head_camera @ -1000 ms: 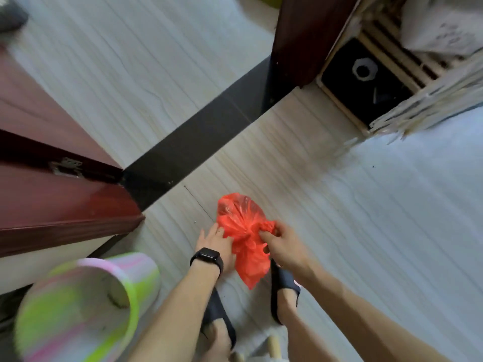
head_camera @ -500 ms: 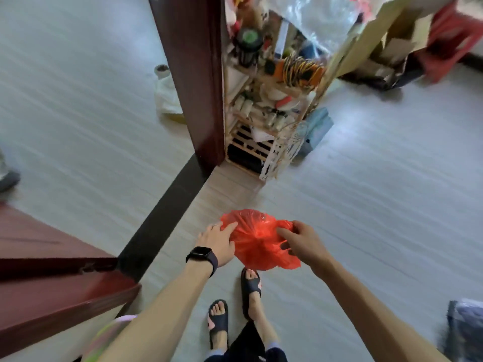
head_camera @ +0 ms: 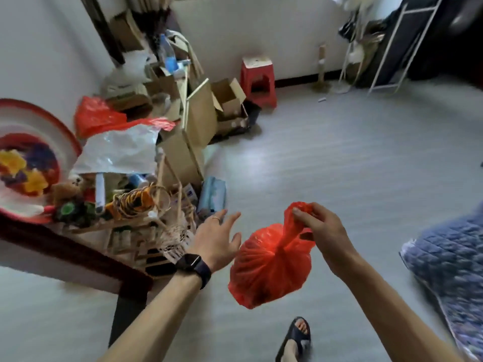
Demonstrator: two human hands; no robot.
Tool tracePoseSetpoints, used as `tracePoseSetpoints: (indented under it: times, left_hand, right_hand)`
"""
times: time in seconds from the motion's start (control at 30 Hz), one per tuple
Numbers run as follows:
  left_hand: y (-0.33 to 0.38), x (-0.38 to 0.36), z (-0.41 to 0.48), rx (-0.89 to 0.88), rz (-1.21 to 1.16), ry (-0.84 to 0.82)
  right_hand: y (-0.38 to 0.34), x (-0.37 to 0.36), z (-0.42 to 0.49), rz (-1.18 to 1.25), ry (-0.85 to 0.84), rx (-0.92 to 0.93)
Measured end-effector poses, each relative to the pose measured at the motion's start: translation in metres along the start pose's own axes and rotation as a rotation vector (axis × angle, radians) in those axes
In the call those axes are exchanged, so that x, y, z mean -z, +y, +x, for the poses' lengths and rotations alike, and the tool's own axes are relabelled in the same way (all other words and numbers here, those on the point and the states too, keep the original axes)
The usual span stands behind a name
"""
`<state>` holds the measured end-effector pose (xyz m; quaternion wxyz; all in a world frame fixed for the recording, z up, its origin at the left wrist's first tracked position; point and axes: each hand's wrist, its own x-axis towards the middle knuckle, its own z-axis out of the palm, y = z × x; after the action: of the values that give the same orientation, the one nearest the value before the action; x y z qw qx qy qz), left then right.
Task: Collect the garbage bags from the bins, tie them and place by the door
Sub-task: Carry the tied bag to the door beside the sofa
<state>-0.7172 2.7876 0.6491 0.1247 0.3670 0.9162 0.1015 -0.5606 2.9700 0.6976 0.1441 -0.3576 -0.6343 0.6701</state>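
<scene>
A red plastic garbage bag point(head_camera: 269, 267), bunched at its neck, hangs in the air in front of me. My right hand point(head_camera: 320, 231) pinches the gathered top of the bag and carries its weight. My left hand point(head_camera: 217, 236), with a black watch on the wrist and a ring on one finger, is spread just left of the bag and does not touch it. My sandalled foot point(head_camera: 295, 338) stands on the floor below.
A cluttered wooden shelf point(head_camera: 136, 223) and a dark red door frame point(head_camera: 78, 254) stand at left. Cardboard boxes point(head_camera: 198, 118) and another red bag point(head_camera: 96, 116) pile behind. A red stool point(head_camera: 258, 82) is by the far wall, a blue quilt point(head_camera: 449, 259) at right.
The view swung up from the doorway floor into the room. My left hand let go of the bag and spread out. The bag now hangs from my right hand alone.
</scene>
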Motion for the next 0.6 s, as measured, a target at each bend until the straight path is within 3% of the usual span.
tracePoseSetpoints:
  times: [0.27,0.6]
  left_hand:
    - [0.114,0.01,0.195,-0.102,-0.064,-0.063]
    - [0.225,0.013,0.465,-0.315,-0.053,-0.119]
  right_hand:
    - [-0.044,0.132,0.149,0.033,0.111,-0.038]
    - [-0.099,0.27,0.353,0.124,0.41,-0.027]
